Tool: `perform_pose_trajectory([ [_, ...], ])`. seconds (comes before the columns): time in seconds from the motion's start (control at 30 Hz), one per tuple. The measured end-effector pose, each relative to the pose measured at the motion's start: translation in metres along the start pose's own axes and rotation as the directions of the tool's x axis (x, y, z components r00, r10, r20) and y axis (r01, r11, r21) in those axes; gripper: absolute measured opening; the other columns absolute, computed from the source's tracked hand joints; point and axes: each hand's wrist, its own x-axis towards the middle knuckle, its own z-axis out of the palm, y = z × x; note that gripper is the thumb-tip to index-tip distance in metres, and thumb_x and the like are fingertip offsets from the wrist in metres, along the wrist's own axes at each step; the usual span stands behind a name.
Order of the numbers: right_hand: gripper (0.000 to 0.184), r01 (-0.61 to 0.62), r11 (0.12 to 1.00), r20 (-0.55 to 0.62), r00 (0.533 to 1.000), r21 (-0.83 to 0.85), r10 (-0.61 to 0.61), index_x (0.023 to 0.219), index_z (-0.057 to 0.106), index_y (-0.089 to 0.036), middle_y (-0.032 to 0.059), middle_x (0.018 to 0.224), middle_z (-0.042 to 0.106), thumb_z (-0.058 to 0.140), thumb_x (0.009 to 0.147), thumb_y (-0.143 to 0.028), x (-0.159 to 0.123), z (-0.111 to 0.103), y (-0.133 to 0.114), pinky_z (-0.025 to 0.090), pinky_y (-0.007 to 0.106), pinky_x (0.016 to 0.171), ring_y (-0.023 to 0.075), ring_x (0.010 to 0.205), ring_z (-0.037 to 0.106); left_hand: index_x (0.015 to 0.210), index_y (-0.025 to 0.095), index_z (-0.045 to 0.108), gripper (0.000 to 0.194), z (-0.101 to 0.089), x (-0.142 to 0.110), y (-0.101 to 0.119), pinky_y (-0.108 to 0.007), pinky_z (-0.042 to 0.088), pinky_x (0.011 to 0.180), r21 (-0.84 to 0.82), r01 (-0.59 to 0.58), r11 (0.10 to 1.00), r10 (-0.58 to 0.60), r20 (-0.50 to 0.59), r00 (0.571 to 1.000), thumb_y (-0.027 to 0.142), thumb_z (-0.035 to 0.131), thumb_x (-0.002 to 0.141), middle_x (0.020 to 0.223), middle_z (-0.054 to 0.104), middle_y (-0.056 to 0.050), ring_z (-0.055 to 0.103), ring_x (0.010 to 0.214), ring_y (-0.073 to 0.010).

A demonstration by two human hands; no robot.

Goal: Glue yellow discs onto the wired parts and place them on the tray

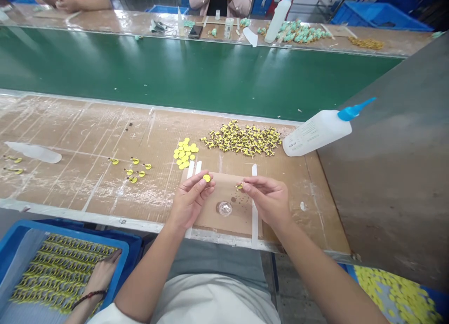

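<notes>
My left hand pinches a small yellow disc between thumb and fingertips, just above a brown cardboard pad. My right hand pinches a tiny yellow-and-black piece at its fingertips over the same pad. A blob of clear glue lies on the pad between both hands. Beyond the left hand a small heap of yellow discs rests on the bench. A larger pile of yellow-and-black pieces lies beyond the right hand.
A white glue bottle with a blue nozzle leans at the right. Several finished yellow pieces lie at the left. Another person's hand rests in a blue tray of yellow parts. A green conveyor belt runs behind, with people seated beyond it.
</notes>
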Motion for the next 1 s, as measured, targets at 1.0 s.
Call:
perform_pose_trajectory([
  [1.0, 0.018, 0.296, 0.948, -0.044, 0.952, -0.115, -0.303, 0.095, 0.077, -0.026, 0.0028, 0.093, 0.078, 0.076, 0.081, -0.015, -0.002, 0.029, -0.015, 0.065, 0.031, 0.077, 0.0186, 0.081, 0.075, 0.108, 0.023, 0.077, 0.023, 0.029, -0.013, -0.008, -0.029, 0.058, 0.092, 0.114, -0.059, 0.992, 0.045, 0.127, 0.991, 0.023, 0.073, 0.085, 0.107, 0.078, -0.007, 0.074, 0.098, -0.0192],
])
